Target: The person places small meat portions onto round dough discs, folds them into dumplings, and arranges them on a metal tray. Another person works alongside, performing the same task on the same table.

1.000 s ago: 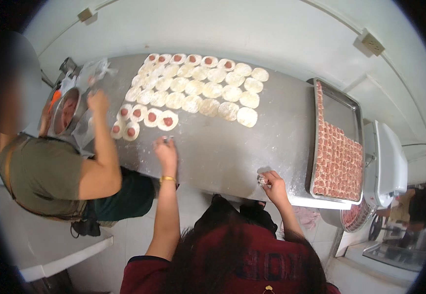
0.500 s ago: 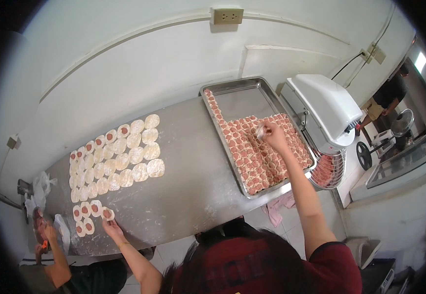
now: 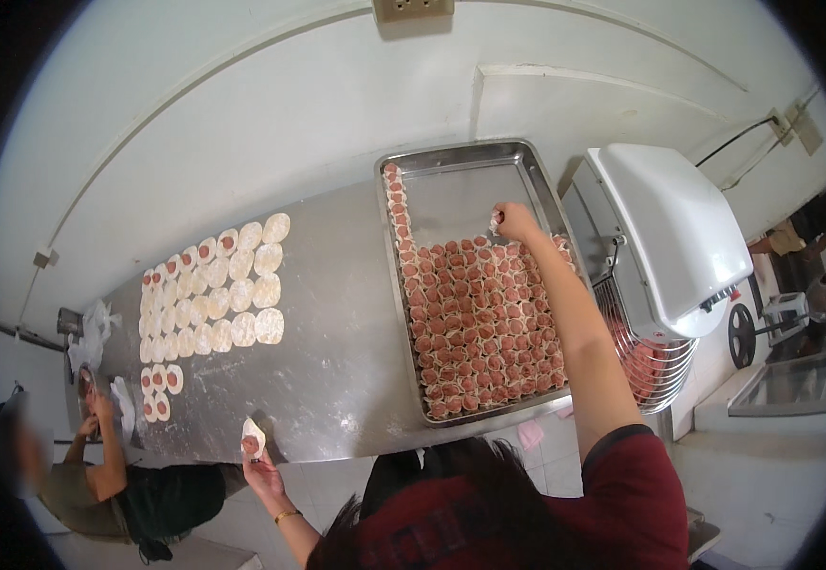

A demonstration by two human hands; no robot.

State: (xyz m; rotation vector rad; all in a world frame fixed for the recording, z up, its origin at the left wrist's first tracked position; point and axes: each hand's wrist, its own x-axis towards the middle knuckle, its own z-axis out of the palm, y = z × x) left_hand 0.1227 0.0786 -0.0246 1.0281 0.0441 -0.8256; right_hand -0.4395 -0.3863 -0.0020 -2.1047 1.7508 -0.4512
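Note:
My left hand [image 3: 265, 473] is closed at the table's near edge, holding up a round dough wrapper [image 3: 250, 427] with a dab of pink meat filling on it. Over the far part of the metal tray [image 3: 461, 152], my right hand [image 3: 514, 220] pinches a small pale dumpling [image 3: 495, 226], mostly hidden by the fingers. Below that hand, rows of open-topped dumplings [image 3: 484, 323] fill the near part of the tray, and a single row runs along its left side. Flat wrappers [image 3: 213, 294] lie in rows at the table's left, several topped with meat.
A white mixer [image 3: 670, 237] with a wire guard and meat in its bowl stands against the tray's right side. At the far left a co-worker [image 3: 90, 475] works with both hands near plastic bags [image 3: 95, 332]. The steel table [image 3: 337, 285] is dusted with flour.
My left hand has lifted a meat-topped wrapper off the table and drawn it nearer, to the right. My right hand has moved farther away, beyond the dumpling rows. The view has shifted.

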